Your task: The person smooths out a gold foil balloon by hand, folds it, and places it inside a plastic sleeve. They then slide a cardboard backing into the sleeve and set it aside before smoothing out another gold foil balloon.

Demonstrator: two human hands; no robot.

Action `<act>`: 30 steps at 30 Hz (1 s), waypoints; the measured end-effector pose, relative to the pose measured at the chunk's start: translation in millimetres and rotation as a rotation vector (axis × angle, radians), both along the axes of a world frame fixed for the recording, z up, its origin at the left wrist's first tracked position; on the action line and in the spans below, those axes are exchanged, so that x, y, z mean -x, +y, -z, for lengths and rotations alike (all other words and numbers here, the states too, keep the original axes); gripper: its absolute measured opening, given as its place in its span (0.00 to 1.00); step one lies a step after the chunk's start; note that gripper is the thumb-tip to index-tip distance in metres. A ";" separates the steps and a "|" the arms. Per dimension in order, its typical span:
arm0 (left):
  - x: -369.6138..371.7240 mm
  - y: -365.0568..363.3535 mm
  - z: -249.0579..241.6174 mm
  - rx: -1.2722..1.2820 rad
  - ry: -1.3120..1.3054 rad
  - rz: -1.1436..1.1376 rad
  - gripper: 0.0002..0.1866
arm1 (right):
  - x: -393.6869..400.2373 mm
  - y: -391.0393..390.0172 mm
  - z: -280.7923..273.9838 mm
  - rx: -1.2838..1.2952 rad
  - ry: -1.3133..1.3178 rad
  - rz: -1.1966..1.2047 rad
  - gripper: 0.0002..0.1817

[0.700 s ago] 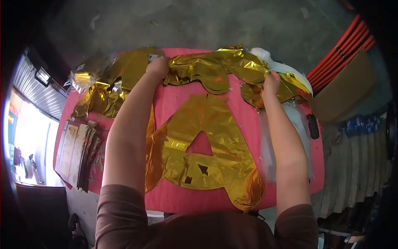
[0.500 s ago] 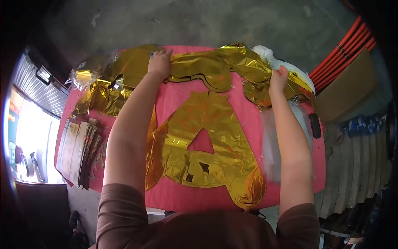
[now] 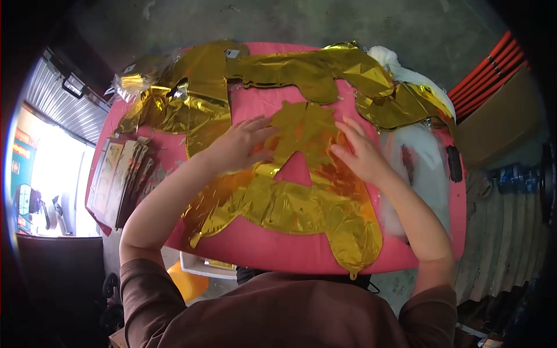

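Gold foil letter (image 3: 284, 203): lay mid-frame.
Left hand (image 3: 238, 145): spread, pinching nothing, left of centre.
Right hand (image 3: 361, 152): likewise spread, right of centre.
Foil handling: we judged light, even pressure best.

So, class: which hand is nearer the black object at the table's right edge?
Right. The right hand is left of the black object; the left hand is farther left, across the gold foil letter.

Workshop or storeroom, type suggested by the fittings: bare concrete floor (image 3: 301, 23); corrugated metal panel (image 3: 64, 107) set beside a bright opening; red poles (image 3: 487, 72) and brown board (image 3: 499, 122) stacked at one side; pink-topped table (image 3: 278, 253), strewn with gold foil shapes (image 3: 284, 209).
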State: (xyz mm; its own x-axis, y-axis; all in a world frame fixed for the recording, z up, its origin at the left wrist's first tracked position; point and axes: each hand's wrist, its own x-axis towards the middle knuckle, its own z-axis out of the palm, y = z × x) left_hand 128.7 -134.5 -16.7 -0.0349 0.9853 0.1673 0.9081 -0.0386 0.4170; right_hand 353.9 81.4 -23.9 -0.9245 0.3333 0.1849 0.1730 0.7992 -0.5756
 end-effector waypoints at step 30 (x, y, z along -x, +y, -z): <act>-2.3 30.2 20.3 0.017 0.201 -0.222 0.31 | 75.7 43.5 2.1 -0.242 0.047 0.057 0.24</act>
State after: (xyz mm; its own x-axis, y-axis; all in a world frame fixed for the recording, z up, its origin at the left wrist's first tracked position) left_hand 130.9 -104.4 -37.0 -0.2176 0.9599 0.1767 0.9581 0.1754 0.2265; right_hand 278.2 125.0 -26.0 -0.8940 0.3254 0.3080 0.1994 0.9046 -0.3767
